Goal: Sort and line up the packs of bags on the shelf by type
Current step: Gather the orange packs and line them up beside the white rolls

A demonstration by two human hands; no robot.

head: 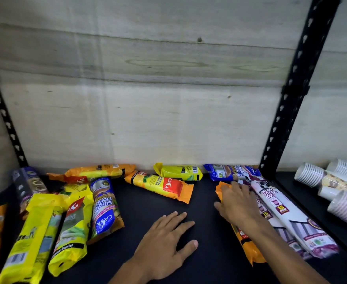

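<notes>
Orange pack (244,240) lengthwise, front-to-back.

packs (160,185) on shelf (205,253), cups (332,185) right

Pale plywood wall (148,89) (knotted) behind black uprights (297,89).

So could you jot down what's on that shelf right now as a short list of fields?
place: black shelf with a wood back panel
left hand: flat on bare shelf, holding nothing
right hand: resting on an orange pack beside white drawstring packs
drawstring packs: white, lying at right
middle pack: orange and yellow, lying askew
left pile: yellow, blue and orange packs mixed
far right: stacked paper cups on their sides
sorting: not finished
</notes>
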